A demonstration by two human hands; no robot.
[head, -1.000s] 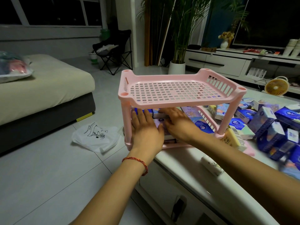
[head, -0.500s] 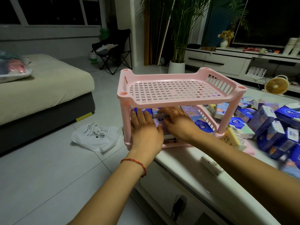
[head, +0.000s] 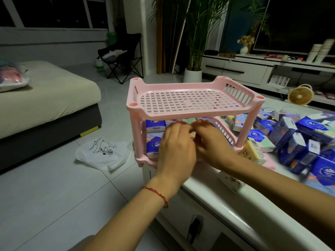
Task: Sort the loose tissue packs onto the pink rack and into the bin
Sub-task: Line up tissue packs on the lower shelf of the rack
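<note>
Both hands were up against the front of the pink rack's (head: 190, 113) lower shelf, left hand (head: 175, 147) and right hand (head: 213, 142) knuckle to knuckle. They were so smeared with motion that I couldn't tell if the fingers were pinching a pack or just pushing. Behind them the shelf was stuffed with tissue packs (head: 154, 140), blue ones with a white shell logo, lettering too soft to read. Right of the rack the loose packs (head: 290, 138) sprawled on out of view, and a yellow pack (head: 248, 153) with a barcode sat just beside the rack's front right leg. The rack stood at the corner of the white table (head: 235, 205), left foot at the very edge. On the floor left of it lay a white plastic bag (head: 103, 153) with a black cartoon print.
</note>
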